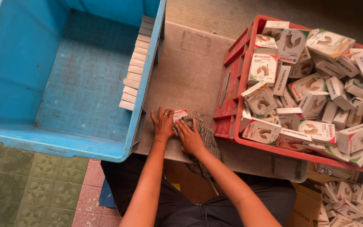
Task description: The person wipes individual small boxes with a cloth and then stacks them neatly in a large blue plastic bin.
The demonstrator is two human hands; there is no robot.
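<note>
The big crate (76, 80) is bright blue, its floor a fine grid; the row of boxes (136, 63) inside it is plain white; the other crate (236, 75) is red, heaped with white boxes (311, 80) carrying red lettering and tan cut-out shapes; the desk (190, 71) is dull grey; the cloth (204, 136) is checked grey-brown; the floor tiles (34, 189) are green and pink, flower-patterned.
</note>
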